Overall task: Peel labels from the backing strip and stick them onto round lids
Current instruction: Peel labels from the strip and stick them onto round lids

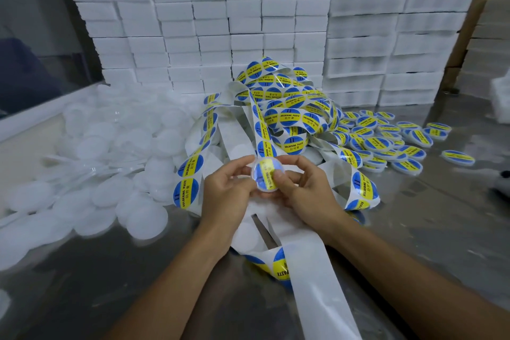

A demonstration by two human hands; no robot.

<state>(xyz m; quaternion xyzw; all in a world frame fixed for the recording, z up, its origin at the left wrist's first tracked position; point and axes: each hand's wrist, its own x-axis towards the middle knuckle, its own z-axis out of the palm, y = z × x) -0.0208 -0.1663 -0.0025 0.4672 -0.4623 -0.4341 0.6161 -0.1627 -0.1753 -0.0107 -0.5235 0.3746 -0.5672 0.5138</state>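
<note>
Together both hands (229, 190) (306, 188) grip a labelled lid (265, 175), yellow band running upright.

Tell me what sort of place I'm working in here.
Probably a small factory packing bench: stacked white foam blocks behind a metal table, a heap of plain translucent round lids left, finished blue-and-yellow labelled lids right.

Glossy labels (292, 114) — translucent plastic lids (91, 141) — brushed metal table (414, 229).

Two bare forearms, left hand (230, 193) and right hand (306, 190) ungloved, sleeveless, ringless.
</note>
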